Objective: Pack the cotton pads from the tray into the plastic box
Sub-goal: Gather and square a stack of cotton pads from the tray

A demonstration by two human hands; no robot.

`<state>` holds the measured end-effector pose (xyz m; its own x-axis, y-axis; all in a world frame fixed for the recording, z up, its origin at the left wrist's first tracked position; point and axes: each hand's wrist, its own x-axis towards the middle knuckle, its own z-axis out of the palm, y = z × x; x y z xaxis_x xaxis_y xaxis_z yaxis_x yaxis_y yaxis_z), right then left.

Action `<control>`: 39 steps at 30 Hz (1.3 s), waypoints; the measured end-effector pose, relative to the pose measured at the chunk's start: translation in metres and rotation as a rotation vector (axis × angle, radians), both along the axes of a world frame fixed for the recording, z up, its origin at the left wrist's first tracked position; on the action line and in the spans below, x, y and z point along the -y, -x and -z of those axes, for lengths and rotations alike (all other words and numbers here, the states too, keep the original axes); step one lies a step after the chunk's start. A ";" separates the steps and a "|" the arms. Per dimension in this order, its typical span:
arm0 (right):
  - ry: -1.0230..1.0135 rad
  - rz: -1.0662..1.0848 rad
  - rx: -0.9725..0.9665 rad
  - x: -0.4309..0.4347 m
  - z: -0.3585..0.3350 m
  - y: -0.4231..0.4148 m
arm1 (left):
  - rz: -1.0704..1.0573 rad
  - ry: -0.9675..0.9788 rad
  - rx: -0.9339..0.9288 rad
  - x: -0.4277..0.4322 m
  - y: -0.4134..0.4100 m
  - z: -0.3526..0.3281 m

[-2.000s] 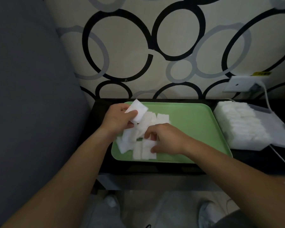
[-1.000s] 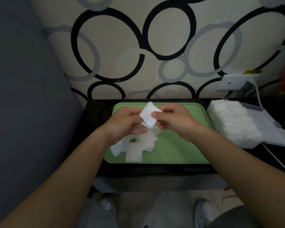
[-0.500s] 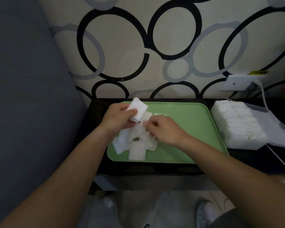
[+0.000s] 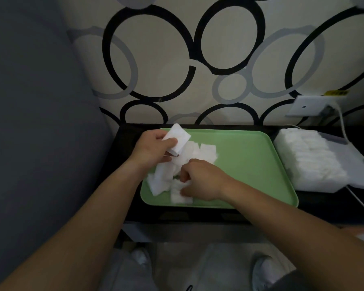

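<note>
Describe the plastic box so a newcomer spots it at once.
On the black table, look right of the green tray. The box sits there, translucent, its lid open to the right. Unlike the loose pads heaped on the tray, its pads stand in tidy packed rows.

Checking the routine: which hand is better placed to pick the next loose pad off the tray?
Right. The right hand is down on the loose pads, fingers curled on one; the left hand holds a stack above the tray.

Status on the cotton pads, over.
Left hand holds a pad stack over the tray. Right hand pinches loose pads on it. Plastic box beside tray, full of pads. Nothing between them.
</note>
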<state>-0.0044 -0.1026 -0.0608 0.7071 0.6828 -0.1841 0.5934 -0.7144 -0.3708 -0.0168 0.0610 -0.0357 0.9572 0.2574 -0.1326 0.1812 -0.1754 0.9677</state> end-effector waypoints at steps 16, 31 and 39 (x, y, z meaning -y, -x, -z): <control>-0.652 0.374 -0.692 0.053 -0.015 -0.041 | 0.057 0.086 -0.091 0.009 -0.004 0.004; -0.940 0.369 -0.782 0.061 -0.022 -0.044 | 0.163 0.135 -0.089 0.032 0.001 -0.001; -0.961 0.445 -0.725 0.059 -0.024 -0.043 | 0.252 0.141 -0.079 0.039 0.004 -0.006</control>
<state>0.0385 -0.1614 -0.0367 0.8530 0.4867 -0.1884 -0.1797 -0.0651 -0.9816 -0.0209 0.0223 -0.0300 0.9739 -0.0129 -0.2265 0.2245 -0.0888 0.9704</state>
